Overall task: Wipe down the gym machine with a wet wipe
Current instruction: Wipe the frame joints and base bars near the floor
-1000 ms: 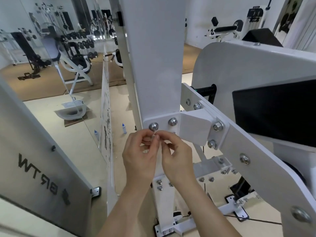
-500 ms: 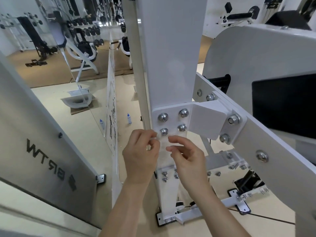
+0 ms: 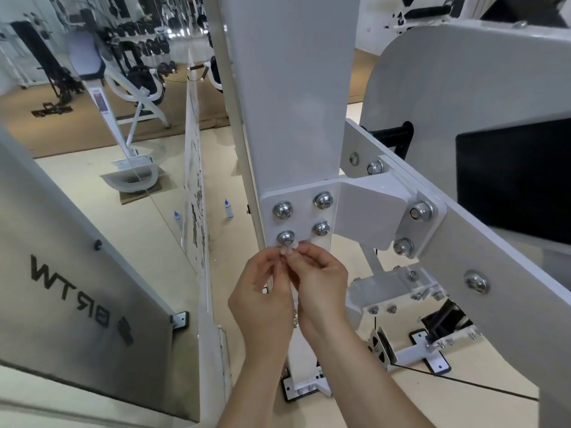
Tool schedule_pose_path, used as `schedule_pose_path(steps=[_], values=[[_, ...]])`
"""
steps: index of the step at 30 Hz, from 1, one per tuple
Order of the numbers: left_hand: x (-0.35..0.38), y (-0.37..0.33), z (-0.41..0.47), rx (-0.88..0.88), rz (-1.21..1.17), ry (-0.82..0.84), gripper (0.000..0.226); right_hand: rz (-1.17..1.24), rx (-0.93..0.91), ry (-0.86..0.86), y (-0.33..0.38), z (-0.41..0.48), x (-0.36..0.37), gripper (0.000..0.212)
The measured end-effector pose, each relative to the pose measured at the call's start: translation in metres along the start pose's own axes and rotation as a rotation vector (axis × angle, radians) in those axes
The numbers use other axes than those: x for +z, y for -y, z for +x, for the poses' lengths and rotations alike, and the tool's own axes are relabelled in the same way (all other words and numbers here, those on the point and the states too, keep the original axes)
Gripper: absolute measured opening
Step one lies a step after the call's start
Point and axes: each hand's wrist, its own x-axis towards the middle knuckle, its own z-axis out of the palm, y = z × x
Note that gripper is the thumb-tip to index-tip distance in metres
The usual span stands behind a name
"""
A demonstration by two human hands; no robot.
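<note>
Your left hand [image 3: 262, 301] and right hand [image 3: 321, 282] meet fingertip to fingertip in front of the white post [image 3: 290, 103], both with fingers curled, pinching a small white wipe [image 3: 289, 249] between them. Only a crumpled bit of it shows above your fingers. The wipe sits just under the lower-left bolt [image 3: 285, 237] of the four-bolt plate [image 3: 304, 219], touching or nearly touching it. To your right the machine's arm [image 3: 509, 291] slopes down past a black pad [image 3: 519, 177]. A small bottle [image 3: 228, 208] stands on the floor left of the post.
</note>
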Motion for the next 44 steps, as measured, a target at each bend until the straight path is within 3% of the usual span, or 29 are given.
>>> schedule_pose_path(steps=[6,11,14,18,24,30,32,35,37,38,41,44], values=[[-0.011,0.019,-0.007,0.172,0.213,0.179,0.057,0.099,-0.209,-0.251,0.003,0.023,-0.017,0.014],[-0.028,0.034,-0.004,0.142,0.398,0.257,0.063,-0.215,-0.439,-0.347,-0.015,0.032,-0.024,0.019],[-0.031,0.043,-0.001,0.118,0.477,0.305,0.064,-0.291,-0.321,-0.301,-0.049,0.026,-0.031,0.024],[-0.034,0.052,-0.003,0.062,0.506,0.387,0.062,-0.156,-0.142,-0.393,-0.065,0.028,-0.042,0.022],[-0.034,0.050,-0.009,0.018,0.485,0.457,0.069,-0.140,-0.421,-0.256,-0.027,0.028,-0.013,0.023],[-0.045,0.067,-0.007,0.030,0.585,0.522,0.068,-0.097,-0.027,-0.447,-0.074,0.036,-0.059,0.018],[-0.050,0.082,-0.008,-0.001,0.675,0.575,0.069,-0.084,0.021,-0.403,-0.080,0.034,-0.057,0.019],[-0.051,0.093,-0.014,-0.042,0.706,0.602,0.054,-0.151,-0.089,-0.211,-0.074,0.013,-0.025,0.015],[-0.051,0.093,-0.019,-0.077,0.669,0.585,0.028,-0.129,-0.238,-0.173,-0.064,0.006,-0.007,0.016],[-0.051,0.094,-0.022,-0.074,0.672,0.590,0.027,-0.121,-0.312,-0.182,-0.059,0.007,-0.004,0.016],[-0.057,0.097,-0.022,-0.023,0.676,0.605,0.062,-0.109,-0.355,-0.266,-0.064,0.023,-0.023,0.018],[-0.059,0.102,-0.014,-0.057,0.672,0.587,0.065,-0.196,-0.182,-0.446,-0.100,0.035,-0.055,0.020]])
